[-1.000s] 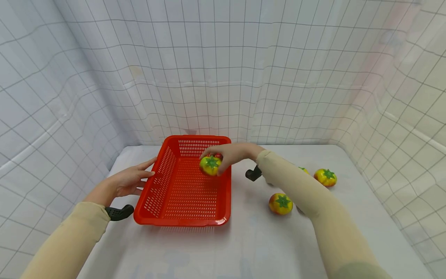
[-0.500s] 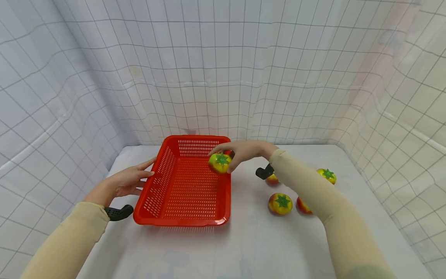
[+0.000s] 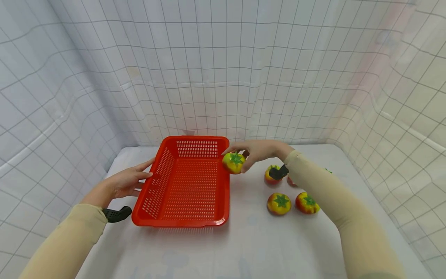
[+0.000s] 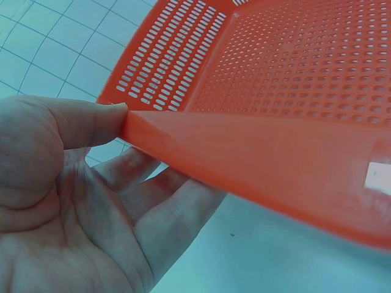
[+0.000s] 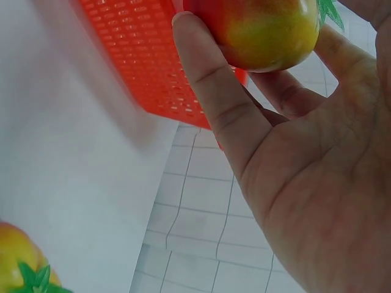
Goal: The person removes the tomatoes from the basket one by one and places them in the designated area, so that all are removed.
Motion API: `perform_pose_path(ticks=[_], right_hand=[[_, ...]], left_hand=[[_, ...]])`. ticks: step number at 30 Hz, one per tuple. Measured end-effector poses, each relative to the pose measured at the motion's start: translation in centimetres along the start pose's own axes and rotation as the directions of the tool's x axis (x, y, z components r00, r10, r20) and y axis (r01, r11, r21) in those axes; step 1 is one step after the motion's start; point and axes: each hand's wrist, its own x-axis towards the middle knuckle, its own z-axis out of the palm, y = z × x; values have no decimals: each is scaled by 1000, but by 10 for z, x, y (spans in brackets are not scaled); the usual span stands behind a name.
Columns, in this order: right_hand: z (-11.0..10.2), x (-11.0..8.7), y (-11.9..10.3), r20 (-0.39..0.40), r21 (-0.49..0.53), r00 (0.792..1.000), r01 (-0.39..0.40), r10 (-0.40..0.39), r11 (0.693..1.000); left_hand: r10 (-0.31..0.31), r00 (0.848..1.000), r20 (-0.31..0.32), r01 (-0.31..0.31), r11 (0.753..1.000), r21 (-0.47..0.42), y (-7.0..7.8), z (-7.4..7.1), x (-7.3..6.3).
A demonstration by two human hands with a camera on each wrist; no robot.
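A red plastic basket (image 3: 189, 223) with slotted walls sits left of the middle of the table. My left hand (image 3: 127, 182) holds its left rim; in the left wrist view the thumb lies on the rim (image 4: 263, 152) and the other fingers are under it. My right hand (image 3: 259, 152) grips a yellow-red tomato (image 3: 232, 163) with a green star-shaped top. That tomato is raised at the basket's right rim, fingertips around its sides. The right wrist view shows the tomato (image 5: 263, 33) between thumb and fingers, the basket (image 5: 143, 55) behind it.
More such tomatoes lie on the white table right of the basket: one near the front (image 3: 278, 204), one beside it (image 3: 307, 203), one farther back (image 3: 273, 175). Others are partly hidden by the right sleeve (image 3: 324, 190). A gridded white curtain (image 3: 223, 77) surrounds the table.
My right hand has moved rightward, carrying the tomato from over the basket's inside to its right rim. More of the tomatoes on the table show now. The left hand stays on the basket.
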Motion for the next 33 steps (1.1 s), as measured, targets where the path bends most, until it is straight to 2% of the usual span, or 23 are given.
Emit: perform_pose_path(ticks=[9, 16, 21, 29, 33], right_hand=[[0, -25, 11, -19, 7, 998, -53, 53, 999], [0, -42, 22, -25, -35, 999, -48, 47, 998], [3, -55, 29, -19, -32, 997, -74, 73, 997], [7, -78, 41, -51, 45, 982, -181, 184, 982], [6, -89, 50, -69, 49, 976, -204, 207, 978]], left_hand=[[6, 1000, -4, -6, 1000, -3, -1, 1, 0], [6, 1000, 10, -6, 1000, -4, -1, -1, 1], [7, 1000, 10, -7, 1000, -2, -3, -2, 2], [9, 1000, 15, -8, 1000, -11, -2, -1, 1], [6, 1000, 15, -6, 1000, -8, -1, 0, 0]])
